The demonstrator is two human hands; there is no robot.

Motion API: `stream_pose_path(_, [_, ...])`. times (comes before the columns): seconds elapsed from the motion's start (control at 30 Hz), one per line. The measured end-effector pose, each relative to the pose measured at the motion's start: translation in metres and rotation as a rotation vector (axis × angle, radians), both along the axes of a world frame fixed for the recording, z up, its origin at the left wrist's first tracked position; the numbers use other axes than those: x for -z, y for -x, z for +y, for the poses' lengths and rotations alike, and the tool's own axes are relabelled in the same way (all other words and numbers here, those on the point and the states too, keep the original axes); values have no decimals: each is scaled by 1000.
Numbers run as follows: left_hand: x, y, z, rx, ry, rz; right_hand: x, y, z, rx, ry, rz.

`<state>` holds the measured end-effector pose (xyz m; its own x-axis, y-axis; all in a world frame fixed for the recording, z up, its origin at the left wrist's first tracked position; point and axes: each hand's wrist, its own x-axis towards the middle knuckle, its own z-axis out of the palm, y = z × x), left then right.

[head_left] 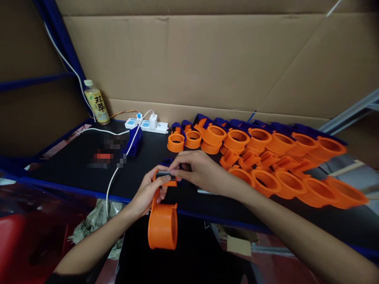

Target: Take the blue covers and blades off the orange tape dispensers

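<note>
My left hand [149, 191] grips an orange plastic part [162, 225] by its narrow top end, with the round cup end hanging down over the table's front edge. My right hand [199, 170] pinches a small dark piece [164, 174] at the top of that same part, fingers closed on it. Both hands meet just above the black table top [74, 165].
Two rows of several orange ring-shaped parts [266, 157] with blue pieces behind fill the table's right half. A white power strip [148, 125] with chargers and a white cable, a stack of blue pieces [134, 144] and a yellow drink bottle [96, 102] stand at the back left. Cardboard walls the back.
</note>
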<state>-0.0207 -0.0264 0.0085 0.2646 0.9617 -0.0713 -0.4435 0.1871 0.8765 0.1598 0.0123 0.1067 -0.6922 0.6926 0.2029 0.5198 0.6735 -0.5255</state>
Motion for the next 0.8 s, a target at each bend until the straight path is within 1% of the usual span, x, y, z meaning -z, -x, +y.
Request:
stream_pose_path(0.1, [-2, 0, 2, -46, -11, -21, -3, -21, -8, 78, -2, 14])
stream_pose_path(0.17, [-3, 1, 3, -75, -6, -41, -2, -40, -15, 129, -13, -40])
stream_pose_path(0.27, [-2, 1, 3, -97, 8, -52, 9, -68, -30, 161, -22, -161])
stream_pose_path(0.37, [-2, 0, 2, -84, 8, -53, 25, -86, -44, 216, -83, -249])
stream_pose_path(0.5, [-3, -2, 1, -64, 12, -42, 47, -96, -50, 238, -214, -322])
stream_pose_path(0.6, [-5, -1, 1, -43, 17, -30, 58, -99, -49, 221, -284, -373])
stream_pose_path(0.7, [-6, 0, 1, -33, 23, -19, 57, -100, -48, 209, -293, -370])
stream_pose_path(0.8, [-8, -6, -1, -10, 50, -5, 43, -91, -50, 203, -281, -241])
